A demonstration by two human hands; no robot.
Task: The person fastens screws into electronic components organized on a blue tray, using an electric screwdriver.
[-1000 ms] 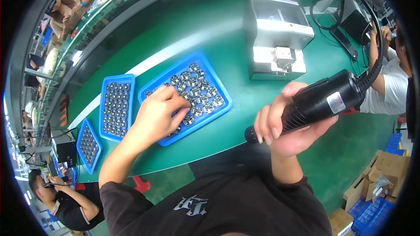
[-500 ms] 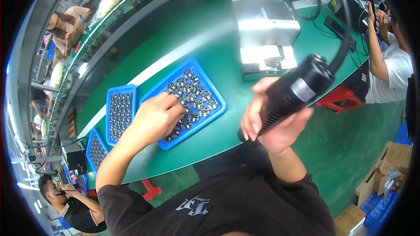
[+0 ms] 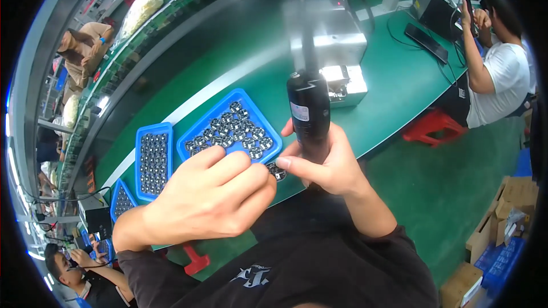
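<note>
Green bench [image 3: 268, 71], pale strip along it; green floor [image 3: 419, 199] beyond, red stool [image 3: 431, 131], cardboard boxes [image 3: 461, 285] at lower right. Silver machine [image 3: 345, 51] on the bench top; blue tray [image 3: 251, 109] of round black parts nearest the hands, two smaller trays farther left. Co-worker in white shirt [image 3: 505, 77] seated at right.

Black cylindrical tool [image 3: 309, 105]: long axis runs roughly away from the body, cable end pointing toward the machine, other end toward the wearer, partly hidden.

Right hand [image 3: 339, 165] grasps the tool's lower body, fingers wrapped, thumb crossing in front. Left hand [image 3: 214, 199] curled, fingertips pinching one round part [image 3: 278, 173] just outside the tray, beside the right thumb; full grip hidden.
</note>
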